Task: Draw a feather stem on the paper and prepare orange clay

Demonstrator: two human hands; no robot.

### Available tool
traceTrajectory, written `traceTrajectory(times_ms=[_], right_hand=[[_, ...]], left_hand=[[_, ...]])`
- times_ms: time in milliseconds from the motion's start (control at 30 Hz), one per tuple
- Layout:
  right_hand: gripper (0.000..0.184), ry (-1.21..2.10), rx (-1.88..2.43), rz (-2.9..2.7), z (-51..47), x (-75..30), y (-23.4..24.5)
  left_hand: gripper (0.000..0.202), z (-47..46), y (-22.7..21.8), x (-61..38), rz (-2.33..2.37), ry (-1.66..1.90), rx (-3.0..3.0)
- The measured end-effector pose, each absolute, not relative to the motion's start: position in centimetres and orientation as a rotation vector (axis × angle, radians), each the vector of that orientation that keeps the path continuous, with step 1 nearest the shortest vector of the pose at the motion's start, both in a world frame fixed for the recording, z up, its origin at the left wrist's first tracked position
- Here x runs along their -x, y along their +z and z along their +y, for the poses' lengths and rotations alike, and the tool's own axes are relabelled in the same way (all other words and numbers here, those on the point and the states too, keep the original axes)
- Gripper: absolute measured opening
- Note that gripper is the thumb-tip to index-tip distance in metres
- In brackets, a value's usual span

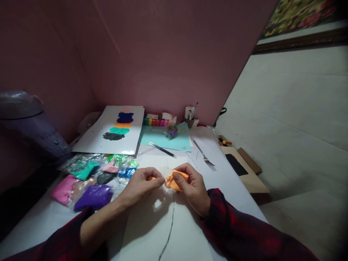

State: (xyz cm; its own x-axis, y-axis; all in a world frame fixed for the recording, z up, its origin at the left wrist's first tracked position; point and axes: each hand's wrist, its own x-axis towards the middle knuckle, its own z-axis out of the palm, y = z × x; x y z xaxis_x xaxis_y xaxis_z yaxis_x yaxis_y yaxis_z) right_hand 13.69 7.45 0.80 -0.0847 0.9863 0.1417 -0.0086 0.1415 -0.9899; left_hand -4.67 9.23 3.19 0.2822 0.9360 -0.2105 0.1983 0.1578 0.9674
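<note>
Both my hands meet over a white sheet (152, 221) on the table. My right hand (191, 186) pinches a lump of orange clay (174, 181) between thumb and fingers. My left hand (143, 185) is closed too, its fingertips pulling at the same orange clay, with a bit of orange showing under its fingers. A thin dark line runs down the sheet below the clay.
Bags of coloured clay (92, 175) lie to the left: pink, purple, green, black, blue. A white board with coloured clay shapes (119, 127) sits behind. A teal paper (160, 139), a pen (163, 149), a metal fork (205, 156) and small paint pots (157, 121) are farther back. Cardboard (246, 170) lies at the right edge.
</note>
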Motion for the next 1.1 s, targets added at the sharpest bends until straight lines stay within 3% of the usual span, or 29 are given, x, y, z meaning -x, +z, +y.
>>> traceTrajectory(times_ms=[1100], right_hand=[[0.027,1.152,1.029,-1.327,7.46,-13.64,1.04]], left_hand=[[0.032,9.52,2.57,4.99,1.086,0.727,-1.242]])
